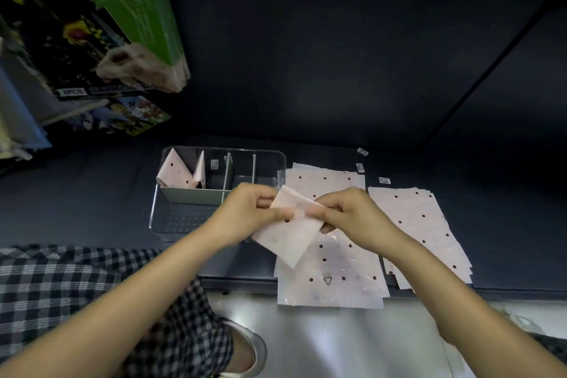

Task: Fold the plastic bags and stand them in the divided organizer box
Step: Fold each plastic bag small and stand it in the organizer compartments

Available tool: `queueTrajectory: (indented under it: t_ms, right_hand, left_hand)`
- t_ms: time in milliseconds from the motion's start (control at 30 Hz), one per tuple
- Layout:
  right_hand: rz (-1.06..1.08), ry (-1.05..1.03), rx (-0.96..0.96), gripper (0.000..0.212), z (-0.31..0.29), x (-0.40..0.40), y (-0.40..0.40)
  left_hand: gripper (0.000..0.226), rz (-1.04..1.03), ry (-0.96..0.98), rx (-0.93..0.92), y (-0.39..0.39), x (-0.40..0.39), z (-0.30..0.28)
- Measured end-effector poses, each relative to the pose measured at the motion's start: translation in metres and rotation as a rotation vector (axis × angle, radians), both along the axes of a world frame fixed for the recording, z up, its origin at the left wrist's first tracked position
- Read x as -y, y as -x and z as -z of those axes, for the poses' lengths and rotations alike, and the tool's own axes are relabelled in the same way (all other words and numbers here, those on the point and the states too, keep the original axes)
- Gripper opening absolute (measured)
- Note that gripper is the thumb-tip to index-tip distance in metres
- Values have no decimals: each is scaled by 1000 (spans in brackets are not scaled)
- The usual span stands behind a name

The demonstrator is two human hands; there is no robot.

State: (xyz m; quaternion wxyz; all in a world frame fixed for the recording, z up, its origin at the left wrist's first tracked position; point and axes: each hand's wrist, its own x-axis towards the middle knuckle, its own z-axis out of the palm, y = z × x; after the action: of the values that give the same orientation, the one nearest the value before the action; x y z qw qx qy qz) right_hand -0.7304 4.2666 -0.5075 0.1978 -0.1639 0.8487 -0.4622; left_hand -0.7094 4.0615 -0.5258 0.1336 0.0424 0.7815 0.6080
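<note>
A: Where is the bag (290,232) held?

B: It is pinched above the table (306,70) by the left hand (250,212) and right hand (346,218), just beside the organizer box (221,151).

A: How should it be handled?

B: It is judged thin, limp and slippery; creased edges should be gripped. Open compartments are left right of the two folded bags (181,173).

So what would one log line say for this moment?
step: folding | both hands pinch pink bag | organizer box: two folded bags standing | flat bags waiting
</note>
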Motion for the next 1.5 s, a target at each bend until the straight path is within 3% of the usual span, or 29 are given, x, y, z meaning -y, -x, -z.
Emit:
queueTrajectory:
  t_ms: [67, 167, 267, 367, 467, 700, 800, 1000, 1167, 1500]
  right_hand:
    - [47, 121, 73, 20, -2, 10, 10]
    - [63, 125, 123, 13, 7, 33, 21]
    - [167, 117, 102, 10, 20, 63, 36]
    - [284, 113, 9, 13, 31, 91, 57]
    - [250, 44, -107, 12, 40, 122, 72]
    - [27, -400, -537, 16, 68, 195, 93]
    - [-43, -539, -594, 22, 86, 230, 96]
    - [-19, -558, -452, 25, 113, 273, 98]
    - [-5, -419, -246, 46, 125, 271, 95]
    - [-148, -394, -173, 23, 136, 261, 91]
  left_hand:
    - [8, 66, 116, 71, 8, 22, 3]
    - [3, 87, 206, 123, 24, 58, 10]
    - [21, 84, 621, -9, 45, 91, 30]
    - [41, 31, 1012, -16, 53, 107, 53]
    - [49, 57, 1248, -50, 58, 114, 75]
    - [49, -120, 1199, 29, 61, 155, 88]
    - [47, -157, 1149, 16, 56, 164, 93]
    - [36, -220, 967, -4, 54, 172, 88]
    - [30, -374, 743, -41, 55, 184, 80]
    - [34, -300, 950, -180, 51, 183, 90]
